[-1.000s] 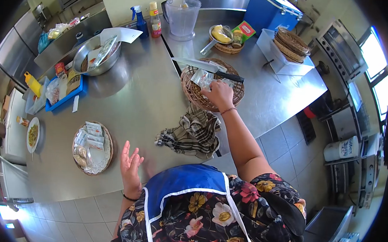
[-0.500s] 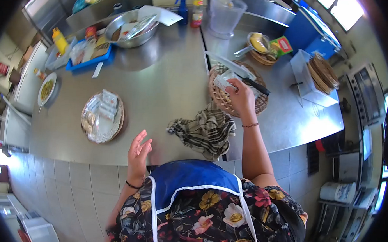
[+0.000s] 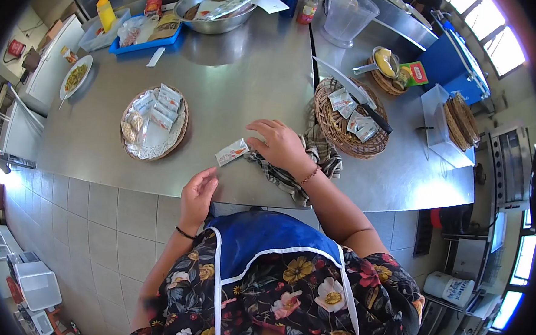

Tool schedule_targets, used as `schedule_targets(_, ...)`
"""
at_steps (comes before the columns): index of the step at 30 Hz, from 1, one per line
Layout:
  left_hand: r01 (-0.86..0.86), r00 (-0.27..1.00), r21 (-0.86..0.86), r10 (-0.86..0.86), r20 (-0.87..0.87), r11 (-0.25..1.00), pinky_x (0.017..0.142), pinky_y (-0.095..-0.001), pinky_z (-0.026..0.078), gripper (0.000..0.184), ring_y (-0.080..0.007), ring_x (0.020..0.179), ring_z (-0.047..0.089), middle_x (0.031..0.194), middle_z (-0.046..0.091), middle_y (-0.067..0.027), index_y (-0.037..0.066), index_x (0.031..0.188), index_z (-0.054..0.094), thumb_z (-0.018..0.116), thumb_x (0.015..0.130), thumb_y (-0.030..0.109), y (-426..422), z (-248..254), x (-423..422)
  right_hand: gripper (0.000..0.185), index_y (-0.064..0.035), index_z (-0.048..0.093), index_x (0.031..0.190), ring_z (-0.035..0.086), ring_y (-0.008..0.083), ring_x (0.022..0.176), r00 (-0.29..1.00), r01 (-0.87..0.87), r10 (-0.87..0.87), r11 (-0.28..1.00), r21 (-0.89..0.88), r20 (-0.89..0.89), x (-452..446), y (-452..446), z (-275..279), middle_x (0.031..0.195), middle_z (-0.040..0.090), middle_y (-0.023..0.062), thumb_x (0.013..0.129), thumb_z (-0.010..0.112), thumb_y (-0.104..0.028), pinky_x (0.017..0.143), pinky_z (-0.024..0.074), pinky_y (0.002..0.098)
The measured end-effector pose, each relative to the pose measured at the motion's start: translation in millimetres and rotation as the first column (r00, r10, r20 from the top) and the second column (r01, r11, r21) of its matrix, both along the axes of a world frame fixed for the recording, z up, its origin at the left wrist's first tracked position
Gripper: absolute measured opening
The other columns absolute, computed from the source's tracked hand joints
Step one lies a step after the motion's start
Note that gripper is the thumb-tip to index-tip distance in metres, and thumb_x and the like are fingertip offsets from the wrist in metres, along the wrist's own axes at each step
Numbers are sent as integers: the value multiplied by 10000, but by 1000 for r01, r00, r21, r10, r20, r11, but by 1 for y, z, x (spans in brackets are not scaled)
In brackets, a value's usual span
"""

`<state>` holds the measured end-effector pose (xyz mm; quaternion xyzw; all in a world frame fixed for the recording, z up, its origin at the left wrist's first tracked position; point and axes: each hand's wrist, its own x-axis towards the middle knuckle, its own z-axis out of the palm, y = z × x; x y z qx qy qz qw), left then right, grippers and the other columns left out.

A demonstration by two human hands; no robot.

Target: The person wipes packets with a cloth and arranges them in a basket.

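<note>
My right hand point(image 3: 278, 145) reaches over the steel table, with its thumb and fingers at the right end of a small white packet point(image 3: 232, 152). Under that wrist lies a checked cloth point(image 3: 323, 155), partly hidden. Near the table's front edge, my left hand point(image 3: 198, 194) is held with its fingers apart and nothing in it. A lined wicker basket point(image 3: 184, 127) on the left holds several packets. On the right, a larger wicker basket point(image 3: 326, 116) holds more packets, and a black-handled knife point(image 3: 373, 116) rests across it.
Behind stand a steel bowl point(image 3: 218, 26), a blue tray point(image 3: 147, 49) and a clear plastic pitcher point(image 3: 348, 17). A plate of food point(image 3: 77, 78) is at the left edge. At the right, a clear bin point(image 3: 442, 122) holds wicker baskets, near a blue cooler point(image 3: 453, 59).
My right hand has moved left from the larger basket, bringing a packet over the table near the cloth. My left hand stays near the front edge. The view has shifted.
</note>
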<state>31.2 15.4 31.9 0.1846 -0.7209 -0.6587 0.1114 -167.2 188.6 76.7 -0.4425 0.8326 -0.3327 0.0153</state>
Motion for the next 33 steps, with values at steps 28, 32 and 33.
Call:
schedule_targets(28, 138, 961, -901, -276, 21, 412, 786, -406, 530, 165, -293, 868, 653, 953, 717, -95, 95, 993, 714, 612, 875, 151, -13, -16, -132, 683, -102, 363, 1493, 273, 386, 1436, 993, 78, -47, 950, 302, -107, 47, 58, -51, 1540, 339, 164, 919, 600, -387, 1174, 198, 537)
schedule_targets(32, 13, 992, -834, -112, -59, 551, 662, -395, 532, 129, -299, 734, 675, 848, 707, -134, 97, 943, 717, 617, 882, 152, -35, 2, -133, 793, -76, 280, 1527, 178, 403, 1468, 982, 134, -79, 934, 330, -174, 46, 44, -66, 1581, 234, 187, 918, 573, -490, 1185, 144, 538)
schedule_targets(33, -68, 992, -783, -40, -117, 618, 644, -393, 532, 129, -306, 715, 676, 832, 703, -143, 80, 931, 717, 622, 881, 152, -41, 9, -132, 806, -75, 267, 1532, 168, 402, 1472, 979, 146, -86, 928, 342, -184, 42, 34, -64, 1586, 224, 187, 917, 568, -501, 1188, 127, 539)
